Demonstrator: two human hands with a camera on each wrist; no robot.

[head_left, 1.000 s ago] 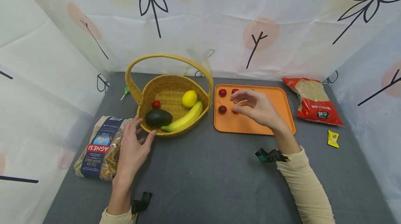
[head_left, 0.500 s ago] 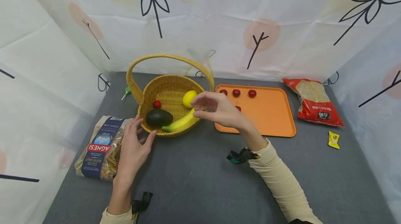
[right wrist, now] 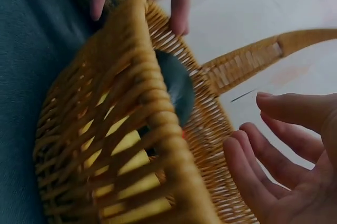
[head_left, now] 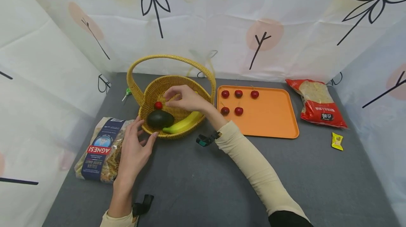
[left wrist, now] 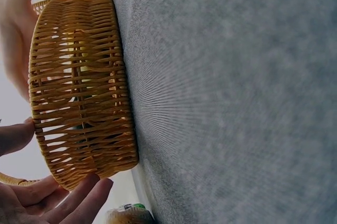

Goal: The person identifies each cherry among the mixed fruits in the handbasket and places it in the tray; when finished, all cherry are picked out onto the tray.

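A yellow wicker basket (head_left: 176, 82) with a tall handle holds an avocado (head_left: 160, 118), a banana (head_left: 184, 124) and one small red cherry (head_left: 158, 105); the lemon is mostly hidden by my right hand. Over the basket, my right hand (head_left: 187, 98) hovers with loosely bent fingers near the cherry. Nothing shows between its thumb and fingers in the right wrist view. My left hand (head_left: 134, 146) touches the basket's near-left rim with spread, fairly straight fingers and thumb. An orange tray (head_left: 272, 114) to the right bears several cherries (head_left: 239, 111) in two rows.
A bag of pasta (head_left: 103, 149) lies left of my left forearm. At the right are a red bag of dry food (head_left: 320, 103) and a small yellow packet (head_left: 337, 141). A green-topped item (head_left: 127, 92) lies behind the basket's left side. Patterned curtains (head_left: 203, 22) enclose the table.
My right hand has moved left from above the tray, across the banana, to over the middle of the basket. The left hand stays at the rim.
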